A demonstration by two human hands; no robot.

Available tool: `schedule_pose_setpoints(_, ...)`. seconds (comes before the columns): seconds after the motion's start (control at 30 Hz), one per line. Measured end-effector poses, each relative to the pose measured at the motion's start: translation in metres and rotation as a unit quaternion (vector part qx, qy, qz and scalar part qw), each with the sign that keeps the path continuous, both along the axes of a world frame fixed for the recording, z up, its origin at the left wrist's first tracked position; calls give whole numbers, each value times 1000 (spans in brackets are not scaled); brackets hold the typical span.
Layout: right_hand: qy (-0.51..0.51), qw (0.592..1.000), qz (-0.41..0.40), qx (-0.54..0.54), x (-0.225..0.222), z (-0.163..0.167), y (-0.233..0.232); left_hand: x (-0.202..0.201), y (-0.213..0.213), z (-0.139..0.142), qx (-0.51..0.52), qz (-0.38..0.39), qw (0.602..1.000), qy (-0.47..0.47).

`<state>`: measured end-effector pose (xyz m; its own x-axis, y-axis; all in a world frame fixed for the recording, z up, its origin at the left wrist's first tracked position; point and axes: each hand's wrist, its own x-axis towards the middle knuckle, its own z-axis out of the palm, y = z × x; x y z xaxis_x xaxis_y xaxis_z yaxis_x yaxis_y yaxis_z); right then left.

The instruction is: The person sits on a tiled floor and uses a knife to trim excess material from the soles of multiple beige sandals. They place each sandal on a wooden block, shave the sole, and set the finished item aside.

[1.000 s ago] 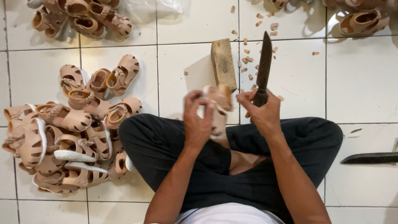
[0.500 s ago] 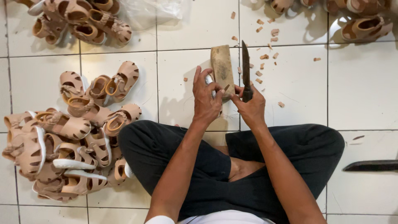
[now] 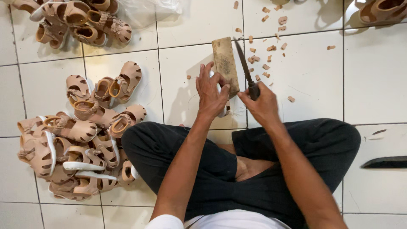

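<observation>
Head view, looking down on a person seated cross-legged on a white tiled floor (image 3: pixel 186 72), dark trousers, bare forearms reaching forward.

Nearest: the knees frame the work spot, so the block sits within easy arm's reach between them.

Left hand (image 3: pixel 210 94): fingers curled down and closed over a small pale sandal (image 3: pixel 223 108), pressing it against the near end of a wooden block (image 3: pixel 224 63). Only a sliver of sandal shows under the palm; which part is being worked I cannot tell. The hold looks meant to pin the piece steady on the wood.

Right hand (image 3: pixel 263 104): fist wrapped tight round the handle of a long dark knife (image 3: pixel 243 63). Blade points away from the body, lying along the block's right edge, just beside the left fingertips. Judging by the angle, the block serves as a cutting surface.

Left of the legs: a heap of tan sandals (image 3: pixel 72 135), touching the left knee, handy to that side.

Right, well apart: another dark blade (image 3: pixel 386 162) flat on the tiles.

Farther out: small tan offcuts (image 3: pixel 265 51) scattered beyond the block, where trimmings would fly. More sandals (image 3: pixel 80 21) at top left beside a clear plastic bag (image 3: pixel 152 10).
</observation>
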<state>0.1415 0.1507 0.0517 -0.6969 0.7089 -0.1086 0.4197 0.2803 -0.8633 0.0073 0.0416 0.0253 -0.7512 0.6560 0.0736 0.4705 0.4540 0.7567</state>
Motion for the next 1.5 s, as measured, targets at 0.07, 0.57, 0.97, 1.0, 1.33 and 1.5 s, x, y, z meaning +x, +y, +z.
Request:
schedule_pose_setpoints(0.07,-105,994,41,4,25,12,11,-2,0,-1,-1,16,1000,-18)
schedule_pose_setpoints(0.57,-197,975,107,0,62,23,15,-8,-2,-8,60,41,984,-161)
schedule_pose_setpoints(0.97,-255,955,149,38,57,27,25,-10,-7,-12,91,29,973,-211)
schedule_pose_setpoints(1.0,-222,958,156,91,58,28,23,-11,-8,-12,87,26,971,-219)
schedule_pose_setpoints(1.33,-136,900,143,389,67,21,-2,-6,-10,-23,110,19,971,-211)
schedule_pose_setpoints(1.5,-149,871,157,442,71,22,4,-9,-9,-28,116,18,969,-217)
